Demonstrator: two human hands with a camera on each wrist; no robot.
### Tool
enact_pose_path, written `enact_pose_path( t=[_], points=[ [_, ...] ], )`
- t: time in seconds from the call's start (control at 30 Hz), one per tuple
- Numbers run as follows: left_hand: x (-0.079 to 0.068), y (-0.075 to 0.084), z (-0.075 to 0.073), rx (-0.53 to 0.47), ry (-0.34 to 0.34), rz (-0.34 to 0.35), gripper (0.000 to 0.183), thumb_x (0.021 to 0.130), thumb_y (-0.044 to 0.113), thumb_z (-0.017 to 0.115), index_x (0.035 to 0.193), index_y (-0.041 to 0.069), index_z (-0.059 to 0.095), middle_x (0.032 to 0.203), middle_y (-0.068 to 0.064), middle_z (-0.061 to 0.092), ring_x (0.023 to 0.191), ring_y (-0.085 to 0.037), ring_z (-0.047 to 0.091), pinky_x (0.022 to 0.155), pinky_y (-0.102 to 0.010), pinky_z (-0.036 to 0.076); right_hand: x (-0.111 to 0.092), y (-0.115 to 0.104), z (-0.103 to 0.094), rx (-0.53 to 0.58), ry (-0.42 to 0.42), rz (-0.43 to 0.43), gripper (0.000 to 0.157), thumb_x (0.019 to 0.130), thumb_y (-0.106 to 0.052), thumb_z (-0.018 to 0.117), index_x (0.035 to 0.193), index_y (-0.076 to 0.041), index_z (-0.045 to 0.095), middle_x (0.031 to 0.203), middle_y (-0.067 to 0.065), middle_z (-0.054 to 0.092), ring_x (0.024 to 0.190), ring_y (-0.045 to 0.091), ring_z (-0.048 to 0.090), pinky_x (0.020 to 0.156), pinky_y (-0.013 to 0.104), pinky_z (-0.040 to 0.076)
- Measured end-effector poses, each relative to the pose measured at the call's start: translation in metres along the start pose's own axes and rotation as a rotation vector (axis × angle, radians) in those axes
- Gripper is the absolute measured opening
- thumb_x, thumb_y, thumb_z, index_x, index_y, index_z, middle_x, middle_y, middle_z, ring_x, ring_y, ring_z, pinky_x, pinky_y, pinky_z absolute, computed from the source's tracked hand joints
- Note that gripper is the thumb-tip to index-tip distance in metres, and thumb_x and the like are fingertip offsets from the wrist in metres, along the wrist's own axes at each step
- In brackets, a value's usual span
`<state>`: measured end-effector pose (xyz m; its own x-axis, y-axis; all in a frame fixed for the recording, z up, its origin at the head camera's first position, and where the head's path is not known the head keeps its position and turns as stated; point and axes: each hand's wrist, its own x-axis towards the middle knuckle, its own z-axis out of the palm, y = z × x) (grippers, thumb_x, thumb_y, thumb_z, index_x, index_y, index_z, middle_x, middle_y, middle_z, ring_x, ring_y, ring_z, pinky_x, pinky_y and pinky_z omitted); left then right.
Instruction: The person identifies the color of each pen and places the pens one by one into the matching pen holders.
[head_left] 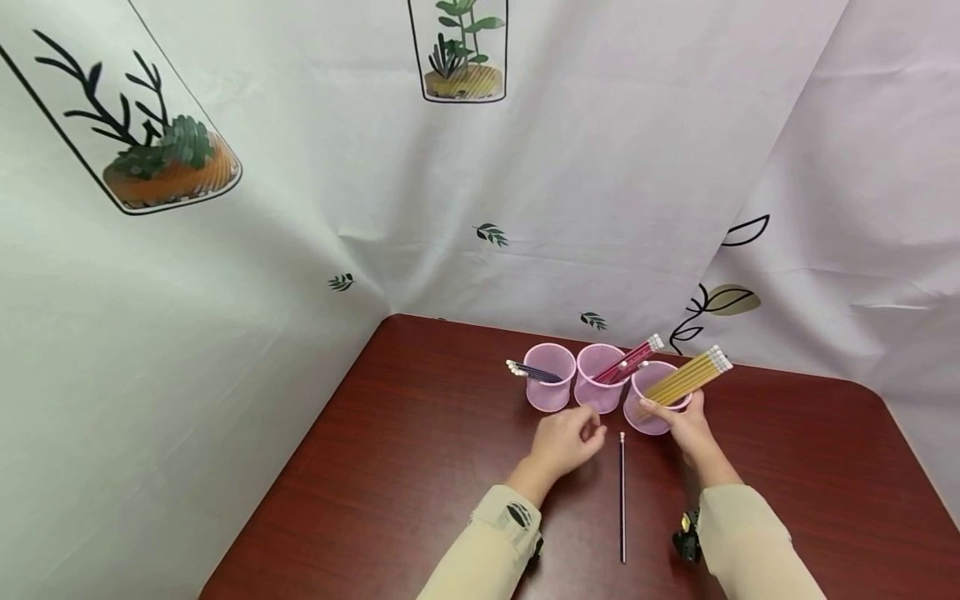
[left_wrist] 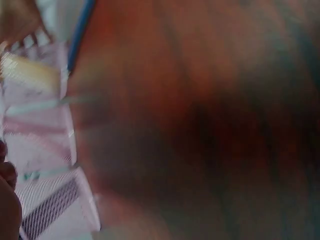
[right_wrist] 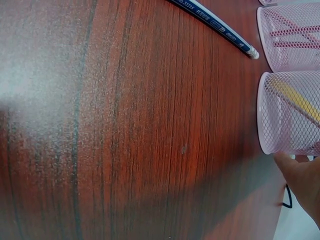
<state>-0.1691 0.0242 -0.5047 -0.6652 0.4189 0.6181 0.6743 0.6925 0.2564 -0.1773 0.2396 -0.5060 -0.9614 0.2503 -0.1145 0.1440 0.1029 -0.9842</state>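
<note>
Three pink mesh pencil cups stand side by side on the table. The left cup (head_left: 548,395) holds dark blue pencils (head_left: 542,373), and in the middle cup (head_left: 597,397) lean red pencils (head_left: 628,363). Yellow pencils (head_left: 687,379) slant to the right out of the right cup (head_left: 647,422). My right hand (head_left: 690,427) grips that cup at its right side, thumb toward the front. Just in front of the middle cup is my left hand (head_left: 567,440), fingers loosely curled, holding nothing visible. A single dark blue pencil (head_left: 622,500) lies on the table between my forearms, eraser end toward the cups.
The dark red wooden table (head_left: 390,467) ends at the back against a white printed cloth (head_left: 465,183), which also hangs along the left side. The left wrist view is blurred.
</note>
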Motion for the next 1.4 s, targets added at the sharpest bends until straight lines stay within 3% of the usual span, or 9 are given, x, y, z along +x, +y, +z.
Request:
enact_pose_path(
  t=[0.13, 0.2, 0.27, 0.33, 0.43, 0.53, 0.77, 1.03, 1.4],
  points=[
    [0.0, 0.013, 0.015, 0.048, -0.434, -0.106, 0.017, 0.083, 0.042, 0.062, 0.078, 0.027, 0.06, 0.065, 0.018, 0.051, 0.059, 0.003, 0.048, 0.05, -0.015, 0.034, 0.001, 0.0, 0.001, 0.013, 0.004, 0.013, 0.087, 0.082, -0.013, 0.069, 0.139, -0.004, 0.005, 0.136, 0.017, 0.024, 0.124, 0.026, 0.026, 0.107, 0.037, 0.018],
    [0.001, 0.019, 0.021, 0.065, -0.613, -0.17, 0.024, 0.084, 0.05, 0.06, 0.078, 0.027, 0.062, 0.068, 0.016, 0.055, 0.063, -0.001, 0.053, 0.052, -0.018, 0.038, 0.001, 0.001, 0.001, 0.011, 0.001, 0.009, 0.086, 0.082, -0.014, 0.07, 0.139, -0.004, 0.006, 0.134, 0.017, 0.026, 0.123, 0.026, 0.027, 0.107, 0.035, 0.019],
    [0.002, 0.026, 0.025, 0.1, -0.744, -0.238, 0.033, 0.082, 0.058, 0.058, 0.082, 0.026, 0.065, 0.075, 0.012, 0.06, 0.071, -0.006, 0.058, 0.057, -0.022, 0.043, 0.0, 0.001, 0.002, 0.012, -0.005, 0.003, 0.087, 0.081, -0.016, 0.071, 0.138, -0.004, 0.006, 0.133, 0.017, 0.027, 0.123, 0.026, 0.027, 0.107, 0.034, 0.019],
    [0.004, 0.033, 0.028, 0.141, -0.824, -0.304, 0.042, 0.08, 0.063, 0.055, 0.09, 0.024, 0.069, 0.086, 0.007, 0.063, 0.081, -0.011, 0.06, 0.064, -0.027, 0.047, 0.0, 0.001, 0.002, 0.005, -0.001, 0.003, 0.087, 0.081, -0.018, 0.072, 0.137, -0.004, 0.007, 0.132, 0.016, 0.028, 0.122, 0.026, 0.027, 0.106, 0.033, 0.019],
    [0.006, 0.044, 0.031, 0.216, -0.859, -0.37, 0.056, 0.077, 0.069, 0.054, 0.104, 0.023, 0.069, 0.1, 0.003, 0.06, 0.094, -0.015, 0.057, 0.072, -0.032, 0.048, 0.002, 0.004, 0.001, 0.013, 0.006, 0.0, 0.088, 0.081, -0.019, 0.072, 0.138, -0.005, 0.007, 0.133, 0.016, 0.027, 0.123, 0.027, 0.026, 0.107, 0.036, 0.017],
    [0.004, 0.049, 0.033, 0.268, -0.855, -0.399, 0.062, 0.073, 0.071, 0.056, 0.108, 0.021, 0.069, 0.102, 0.002, 0.058, 0.096, -0.015, 0.054, 0.073, -0.032, 0.047, 0.002, 0.002, 0.002, 0.025, 0.0, 0.001, 0.087, 0.082, -0.016, 0.07, 0.139, -0.004, 0.005, 0.136, 0.018, 0.024, 0.125, 0.028, 0.024, 0.108, 0.038, 0.015],
    [0.002, 0.053, 0.036, 0.303, -0.836, -0.421, 0.049, 0.071, 0.066, 0.064, 0.096, 0.024, 0.072, 0.099, 0.002, 0.056, 0.093, -0.016, 0.053, 0.068, -0.032, 0.046, -0.002, 0.0, 0.003, 0.026, 0.01, -0.003, 0.088, 0.08, -0.018, 0.072, 0.137, -0.005, 0.007, 0.135, 0.017, 0.025, 0.124, 0.028, 0.025, 0.107, 0.037, 0.017],
    [0.002, 0.051, 0.035, 0.284, -0.816, -0.426, 0.034, 0.074, 0.048, 0.069, 0.088, 0.018, 0.07, 0.095, 0.001, 0.057, 0.087, -0.016, 0.055, 0.066, -0.032, 0.047, -0.004, -0.003, 0.0, 0.0, 0.017, 0.043, 0.088, 0.082, -0.016, 0.07, 0.139, -0.005, 0.005, 0.139, 0.023, 0.023, 0.128, 0.031, 0.021, 0.109, 0.041, 0.013],
    [0.003, 0.052, 0.031, 0.277, -0.786, -0.474, 0.032, 0.072, 0.051, 0.069, 0.077, 0.019, 0.068, 0.089, 0.002, 0.057, 0.086, -0.015, 0.055, 0.064, -0.031, 0.047, -0.004, -0.002, 0.001, -0.004, 0.001, 0.007, 0.089, 0.082, -0.019, 0.07, 0.139, -0.003, 0.003, 0.139, 0.023, 0.021, 0.128, 0.031, 0.021, 0.108, 0.042, 0.014]
  ],
)
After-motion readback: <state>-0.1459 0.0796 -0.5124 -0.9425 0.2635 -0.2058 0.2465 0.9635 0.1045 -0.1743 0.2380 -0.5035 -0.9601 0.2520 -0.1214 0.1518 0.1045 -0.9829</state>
